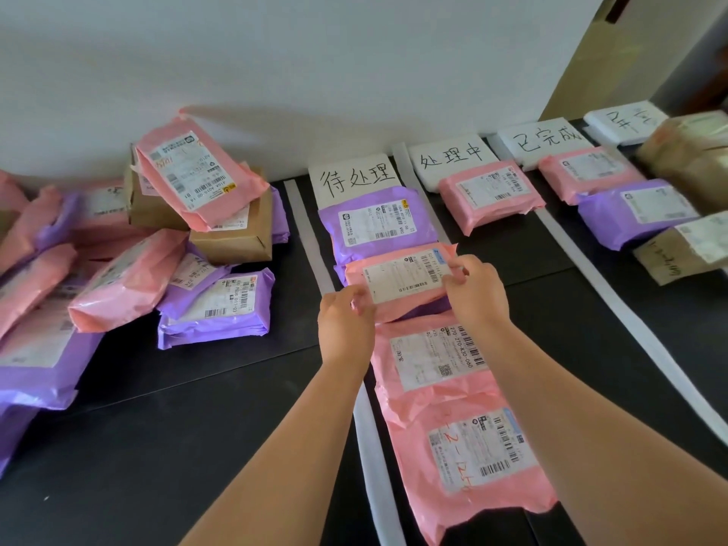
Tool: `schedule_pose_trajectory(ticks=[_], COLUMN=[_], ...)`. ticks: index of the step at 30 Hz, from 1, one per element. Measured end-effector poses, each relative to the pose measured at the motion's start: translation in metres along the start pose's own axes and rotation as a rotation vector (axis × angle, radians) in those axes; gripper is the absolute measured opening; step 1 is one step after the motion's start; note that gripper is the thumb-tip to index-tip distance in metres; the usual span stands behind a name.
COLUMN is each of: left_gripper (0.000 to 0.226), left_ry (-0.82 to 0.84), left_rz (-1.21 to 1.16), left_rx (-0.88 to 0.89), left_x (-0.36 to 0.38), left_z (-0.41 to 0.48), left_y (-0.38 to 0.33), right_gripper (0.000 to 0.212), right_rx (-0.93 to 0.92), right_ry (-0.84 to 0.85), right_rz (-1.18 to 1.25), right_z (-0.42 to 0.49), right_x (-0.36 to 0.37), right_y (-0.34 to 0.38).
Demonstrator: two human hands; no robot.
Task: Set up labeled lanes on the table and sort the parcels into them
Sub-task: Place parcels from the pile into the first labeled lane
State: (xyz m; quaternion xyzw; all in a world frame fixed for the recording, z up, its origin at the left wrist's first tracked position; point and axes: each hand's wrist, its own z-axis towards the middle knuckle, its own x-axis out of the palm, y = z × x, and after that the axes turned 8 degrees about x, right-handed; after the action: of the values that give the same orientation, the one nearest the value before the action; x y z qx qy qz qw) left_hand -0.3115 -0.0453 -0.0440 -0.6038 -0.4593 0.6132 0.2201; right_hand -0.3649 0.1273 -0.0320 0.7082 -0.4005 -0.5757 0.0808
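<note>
Left grip [346, 317] and right grip [474, 293] each pinch 1 crinkled pink plastic parcel [400, 283] in the leftmost lane [500, 532] on the black counter [236, 388], its corners hidden beneath them, label print unreadable.

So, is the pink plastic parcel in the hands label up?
Label up: the pink plastic parcel shows its white barcode label.

Left of the left hand [346, 321] the black table [197, 427] is bare right up to the heap of parcels [130, 277]. Right of the right hand [472, 297], open tabletop too. Between them sits the small pink parcel [398, 281] they grip. Straight ahead a purple parcel [374, 226] blocks, and bigger pink parcels [429, 360] fill the lane under the forearms.
</note>
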Motion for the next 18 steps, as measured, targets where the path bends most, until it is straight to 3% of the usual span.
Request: schedule_pose_trajectory(ticks=[7,18], left_gripper=[0.037,0.041], left_ry=[0.017,-0.047], left_rz=[0.014,0.043], left_rx=[0.052,0.041], left_x=[-0.007,-0.048], left_z=[-0.009,-0.07], left_y=[-0.009,-0.023], right_gripper=[0.04,0.033], right_rx=[-0.056,-0.213], right_ry=[0.004,-0.017], right_rz=[0.041,0.055], right_z=[-0.012,-0.07], right_x=[-0.013,-0.035], right_y=[0.005,0.002])
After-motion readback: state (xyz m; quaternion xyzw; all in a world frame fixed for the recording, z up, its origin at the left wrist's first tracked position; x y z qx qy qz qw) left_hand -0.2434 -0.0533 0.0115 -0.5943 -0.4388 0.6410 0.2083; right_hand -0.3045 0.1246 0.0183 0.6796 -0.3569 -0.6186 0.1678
